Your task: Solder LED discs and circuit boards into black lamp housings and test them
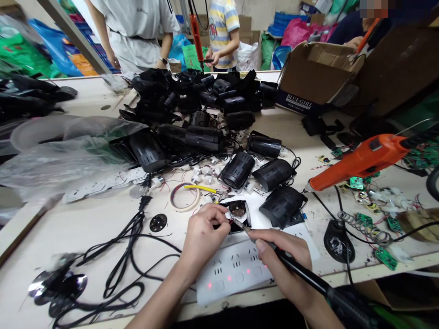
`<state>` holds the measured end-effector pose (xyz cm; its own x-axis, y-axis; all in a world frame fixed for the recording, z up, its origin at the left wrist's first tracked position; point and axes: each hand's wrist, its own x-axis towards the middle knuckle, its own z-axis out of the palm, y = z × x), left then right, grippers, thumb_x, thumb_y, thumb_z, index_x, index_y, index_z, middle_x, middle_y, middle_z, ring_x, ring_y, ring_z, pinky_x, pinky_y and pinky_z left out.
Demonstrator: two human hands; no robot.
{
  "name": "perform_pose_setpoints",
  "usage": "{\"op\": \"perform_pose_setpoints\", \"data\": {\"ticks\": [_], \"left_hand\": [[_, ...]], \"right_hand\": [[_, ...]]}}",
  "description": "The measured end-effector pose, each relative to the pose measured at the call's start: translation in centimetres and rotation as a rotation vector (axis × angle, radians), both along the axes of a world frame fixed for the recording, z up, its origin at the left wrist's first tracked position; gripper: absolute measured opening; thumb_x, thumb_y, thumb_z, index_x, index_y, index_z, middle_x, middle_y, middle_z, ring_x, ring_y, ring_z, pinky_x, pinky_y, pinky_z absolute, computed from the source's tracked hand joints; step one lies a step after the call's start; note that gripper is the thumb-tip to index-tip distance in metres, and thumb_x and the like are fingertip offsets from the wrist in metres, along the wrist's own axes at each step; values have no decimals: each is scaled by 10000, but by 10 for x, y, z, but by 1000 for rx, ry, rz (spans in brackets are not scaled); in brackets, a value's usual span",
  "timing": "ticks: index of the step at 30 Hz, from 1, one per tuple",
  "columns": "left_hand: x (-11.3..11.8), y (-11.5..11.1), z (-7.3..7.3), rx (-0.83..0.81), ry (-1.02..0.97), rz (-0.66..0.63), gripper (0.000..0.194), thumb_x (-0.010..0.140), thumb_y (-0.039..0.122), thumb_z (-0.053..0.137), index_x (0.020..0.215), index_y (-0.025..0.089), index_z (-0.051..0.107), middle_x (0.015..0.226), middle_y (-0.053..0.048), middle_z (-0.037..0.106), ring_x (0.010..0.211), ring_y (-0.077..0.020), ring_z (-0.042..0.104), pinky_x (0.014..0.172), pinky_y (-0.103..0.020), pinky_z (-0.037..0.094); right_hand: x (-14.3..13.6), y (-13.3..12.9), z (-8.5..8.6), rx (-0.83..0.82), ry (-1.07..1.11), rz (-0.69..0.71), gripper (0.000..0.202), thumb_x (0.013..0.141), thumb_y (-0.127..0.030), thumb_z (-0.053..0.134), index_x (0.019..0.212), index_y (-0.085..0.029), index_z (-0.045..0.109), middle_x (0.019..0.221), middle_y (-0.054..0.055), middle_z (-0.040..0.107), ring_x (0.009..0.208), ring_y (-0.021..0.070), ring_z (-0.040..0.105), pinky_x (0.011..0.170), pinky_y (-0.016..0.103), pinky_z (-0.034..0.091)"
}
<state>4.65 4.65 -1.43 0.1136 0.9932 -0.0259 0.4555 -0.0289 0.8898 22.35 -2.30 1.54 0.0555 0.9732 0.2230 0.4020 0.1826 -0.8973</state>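
At the open black part (238, 209), our left hand (206, 230) presses fingertips together, seemingly to steady it; from its right, our right hand (286, 256) grips the black-handled tool (305, 273) pen-like, probably for precision.

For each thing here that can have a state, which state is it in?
Left hand: at the black casing, grip unclear
Right hand: closed around pen-shaped tool
Black casing: open
Power strip: red lights lit
Cardboard box: open
Near orange driver: unheld
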Motion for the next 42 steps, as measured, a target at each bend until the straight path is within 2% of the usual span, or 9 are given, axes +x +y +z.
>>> {"op": "perform_pose_setpoints", "data": {"ticks": [6,12,18,21,30,42], "left_hand": [[0,0,0,2,1,-3,135,648,141,548,530,190,592,866,-70,691,809,-187,670,631,-257,529],[0,0,0,8,7,1,136,651,140,546,532,185,594,871,-75,692,787,-180,670,623,-251,522],[1,1,1,16,2,-1,138,649,130,540,536,183,597,865,-72,689,772,-171,666,610,-239,516],[1,1,0,9,-2,-1,134,654,139,550,539,181,603,865,-73,688,765,-173,666,608,-243,516],[0,0,-3,-4,0,22,123,637,143,544,535,181,602,870,-68,685,693,-157,653,574,-241,510],[1,0,-1,17,27,14,133,645,160,540,524,185,589,857,-73,692,751,-175,670,603,-242,512]], "right_hand": [[0,3,1,-16,9,18,185,916,-253,556,956,-224,735,791,13,738,537,122,646,657,254,591],[2,5,-2,37,-56,66,177,905,-203,561,967,-218,727,778,3,742,556,119,670,604,218,568],[2,7,-2,43,-41,83,178,909,-193,554,961,-215,722,868,18,758,608,129,690,607,223,565],[1,8,-2,55,-47,102,178,900,-177,555,955,-206,722,853,20,755,672,137,702,633,220,562],[1,7,-2,48,-37,120,182,900,-164,544,939,-202,717,813,14,743,676,134,690,635,217,549],[3,1,5,47,-1,45,177,901,-206,559,947,-213,730,822,17,745,614,135,674,628,238,561]]}}
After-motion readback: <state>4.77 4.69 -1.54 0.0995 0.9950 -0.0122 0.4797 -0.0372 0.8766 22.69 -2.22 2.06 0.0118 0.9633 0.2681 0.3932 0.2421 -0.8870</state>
